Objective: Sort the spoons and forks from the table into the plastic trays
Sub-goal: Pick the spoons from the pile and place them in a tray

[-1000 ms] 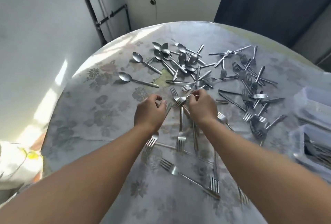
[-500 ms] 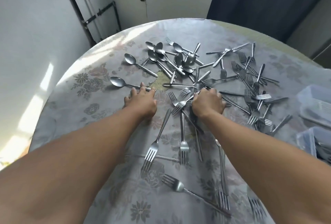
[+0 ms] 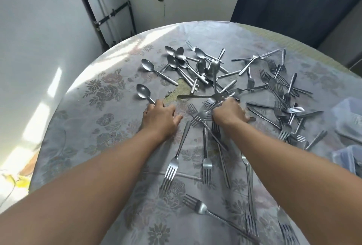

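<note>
While left hand (image 3: 159, 118) lies flat (spread), right hand (image 3: 229, 112) curls.

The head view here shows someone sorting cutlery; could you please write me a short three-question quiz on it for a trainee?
1. True or false: the left hand reaches the handle of the lone spoon nearest the table's left edge.
2. What does the right hand rest on? A) a plastic tray B) a cluster of forks C) bare cloth
3. On which side of the table do the plastic trays sit?

Key: 1 true; 2 B; 3 the right side, partly cut off by the frame edge.
</note>
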Demonstrator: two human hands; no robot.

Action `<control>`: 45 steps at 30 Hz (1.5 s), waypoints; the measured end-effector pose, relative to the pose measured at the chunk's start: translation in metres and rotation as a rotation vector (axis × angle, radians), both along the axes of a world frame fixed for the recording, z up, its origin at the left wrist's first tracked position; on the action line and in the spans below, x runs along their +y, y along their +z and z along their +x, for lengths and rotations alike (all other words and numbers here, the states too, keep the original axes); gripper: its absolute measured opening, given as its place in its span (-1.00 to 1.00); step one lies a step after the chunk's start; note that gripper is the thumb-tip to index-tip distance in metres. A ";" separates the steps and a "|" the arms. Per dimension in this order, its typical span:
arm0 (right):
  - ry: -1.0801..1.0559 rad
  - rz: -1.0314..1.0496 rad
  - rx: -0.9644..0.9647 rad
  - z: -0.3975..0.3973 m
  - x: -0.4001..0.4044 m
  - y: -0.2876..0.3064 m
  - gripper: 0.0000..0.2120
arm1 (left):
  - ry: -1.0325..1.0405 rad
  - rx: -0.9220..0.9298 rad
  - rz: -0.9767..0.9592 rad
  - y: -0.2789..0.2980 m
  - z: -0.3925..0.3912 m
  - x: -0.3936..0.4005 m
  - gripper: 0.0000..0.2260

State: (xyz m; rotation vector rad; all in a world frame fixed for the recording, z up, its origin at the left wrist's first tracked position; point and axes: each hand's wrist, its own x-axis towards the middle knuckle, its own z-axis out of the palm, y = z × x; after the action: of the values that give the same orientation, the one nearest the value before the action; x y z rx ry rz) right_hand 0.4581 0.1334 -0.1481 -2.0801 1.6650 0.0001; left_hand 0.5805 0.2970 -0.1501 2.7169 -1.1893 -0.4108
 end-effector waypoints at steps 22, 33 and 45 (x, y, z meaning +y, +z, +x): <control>0.251 -0.582 -0.936 0.027 0.005 0.049 -0.82 | 0.771 0.593 -0.343 0.011 0.010 -0.001 -0.67; 0.352 -0.040 -0.645 0.080 0.021 0.044 -0.59 | 0.768 0.851 -0.739 0.014 0.052 -0.027 -0.66; 0.308 -0.147 -0.322 0.122 -0.012 0.006 -0.91 | 0.378 0.493 -0.453 0.011 0.101 -0.073 -0.76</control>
State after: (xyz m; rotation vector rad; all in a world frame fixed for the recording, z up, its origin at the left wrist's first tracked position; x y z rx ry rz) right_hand 0.5806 0.1219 -0.1421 -2.2825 1.1770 -0.3481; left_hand 0.6811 0.2239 -0.1388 2.1945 -0.5411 -0.6184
